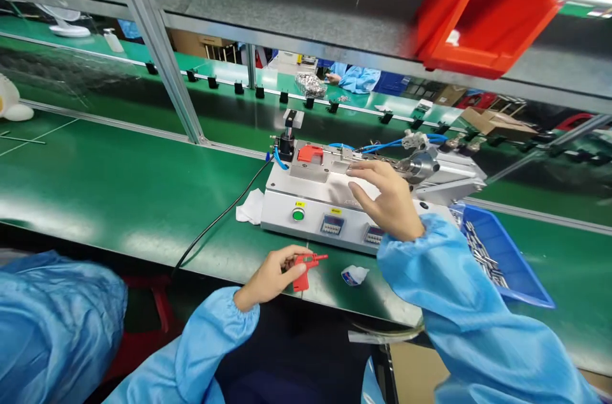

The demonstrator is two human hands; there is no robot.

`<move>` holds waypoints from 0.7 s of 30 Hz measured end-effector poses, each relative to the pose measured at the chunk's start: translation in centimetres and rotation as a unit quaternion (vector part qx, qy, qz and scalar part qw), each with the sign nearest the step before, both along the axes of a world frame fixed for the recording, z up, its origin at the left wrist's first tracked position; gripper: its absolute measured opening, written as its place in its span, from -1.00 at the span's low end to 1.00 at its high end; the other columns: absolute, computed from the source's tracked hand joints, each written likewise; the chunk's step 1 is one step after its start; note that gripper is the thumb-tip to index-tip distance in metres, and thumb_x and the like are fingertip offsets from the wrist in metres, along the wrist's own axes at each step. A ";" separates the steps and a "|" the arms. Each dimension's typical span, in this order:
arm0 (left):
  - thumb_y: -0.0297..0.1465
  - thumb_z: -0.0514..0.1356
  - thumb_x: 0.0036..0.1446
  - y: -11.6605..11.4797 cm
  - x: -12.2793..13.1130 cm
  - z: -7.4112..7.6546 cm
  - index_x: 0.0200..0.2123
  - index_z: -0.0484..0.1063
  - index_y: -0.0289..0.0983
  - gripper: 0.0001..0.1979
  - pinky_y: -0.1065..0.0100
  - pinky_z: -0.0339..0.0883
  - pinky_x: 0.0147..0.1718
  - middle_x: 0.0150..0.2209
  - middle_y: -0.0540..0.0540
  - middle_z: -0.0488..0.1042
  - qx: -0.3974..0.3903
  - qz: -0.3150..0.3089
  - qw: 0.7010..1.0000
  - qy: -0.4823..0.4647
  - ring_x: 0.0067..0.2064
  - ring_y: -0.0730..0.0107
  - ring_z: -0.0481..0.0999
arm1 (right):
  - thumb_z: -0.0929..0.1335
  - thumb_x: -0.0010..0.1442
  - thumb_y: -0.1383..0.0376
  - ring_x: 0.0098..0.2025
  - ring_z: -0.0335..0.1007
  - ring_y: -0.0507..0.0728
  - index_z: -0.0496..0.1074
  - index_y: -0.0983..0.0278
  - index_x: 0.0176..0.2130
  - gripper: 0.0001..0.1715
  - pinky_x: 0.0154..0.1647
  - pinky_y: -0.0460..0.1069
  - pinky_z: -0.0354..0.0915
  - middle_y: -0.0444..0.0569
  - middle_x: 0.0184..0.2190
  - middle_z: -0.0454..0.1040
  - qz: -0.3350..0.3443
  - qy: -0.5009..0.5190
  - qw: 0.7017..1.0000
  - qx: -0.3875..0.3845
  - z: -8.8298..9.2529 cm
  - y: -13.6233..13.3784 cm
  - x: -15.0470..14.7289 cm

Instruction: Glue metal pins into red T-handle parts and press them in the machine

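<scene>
My left hand (277,275) is closed around a red gun-shaped plastic part (302,271) just above the front edge of the bench. A thin red tip on the part points right. Over the silver bench-top machine (301,197), my right hand (389,197) has its fingers stretched out and its thumb apart, with nothing visible in it. Those fingertips are close to the machine's metal fixture; whether they touch it I cannot tell. Another red plastic part (310,153) sits in the fixture to the left of them. A green button (298,215) and small counters are on the machine's front.
A blue bin (530,283) of metal pieces stands right of the machine. White crumpled paper (251,208) and a small white wrapper (355,275) lie on the green bench (119,187). A black cable (220,216) crosses it. Overhead, a shelf holds a red bin (507,15). A blue-sleeved person (52,321) sits left.
</scene>
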State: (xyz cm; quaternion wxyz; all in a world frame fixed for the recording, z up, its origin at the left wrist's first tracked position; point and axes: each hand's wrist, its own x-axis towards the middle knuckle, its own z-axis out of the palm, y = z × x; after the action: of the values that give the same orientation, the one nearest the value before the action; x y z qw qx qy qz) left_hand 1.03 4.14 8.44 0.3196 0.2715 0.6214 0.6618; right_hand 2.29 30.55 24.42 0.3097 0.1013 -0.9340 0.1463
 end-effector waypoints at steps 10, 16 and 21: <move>0.00 0.47 0.10 0.4 -2.1 6.2 -0.03 0.57 -0.21 -0.48 0.43 0.36 -0.38 -0.20 -0.11 0.61 0.116 0.078 0.983 -0.119 -0.29 0.36 0.51 | 0.37 0.41 0.19 -0.07 0.63 0.21 0.59 0.21 0.01 -0.74 0.02 0.11 0.55 0.07 -0.08 0.67 0.110 -0.095 0.987 -0.067 2.6 -2.8 3.6; -0.03 0.53 0.02 0.1 -2.4 6.1 -0.05 0.55 -0.27 -0.44 0.53 0.14 -0.56 -0.35 -0.02 0.48 0.146 0.115 0.956 -0.225 -0.47 0.57 0.32 | 0.32 0.37 0.31 -0.04 0.58 0.24 0.60 0.24 -0.02 -0.72 0.04 0.15 0.50 0.09 -0.08 0.63 -0.004 -0.077 0.996 -0.047 2.2 -1.4 -2.5; -0.14 0.54 -0.05 -1.1 -2.8 5.7 -0.10 0.51 -0.24 -0.48 0.51 0.19 -0.55 -0.36 0.03 0.46 0.123 0.178 0.958 -0.188 -0.50 0.59 0.30 | 0.38 0.26 0.42 0.08 0.51 0.26 0.63 0.23 -0.08 -0.72 0.18 0.16 0.43 0.11 0.01 0.56 -0.089 -0.161 0.983 -0.007 2.3 -1.2 -9.8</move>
State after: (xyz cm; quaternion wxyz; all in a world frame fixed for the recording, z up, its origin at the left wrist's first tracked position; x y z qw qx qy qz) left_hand -1.73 3.00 14.15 0.2720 0.0641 0.5022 0.8183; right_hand -7.48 29.39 26.70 0.1678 -0.0092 -0.9760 0.1386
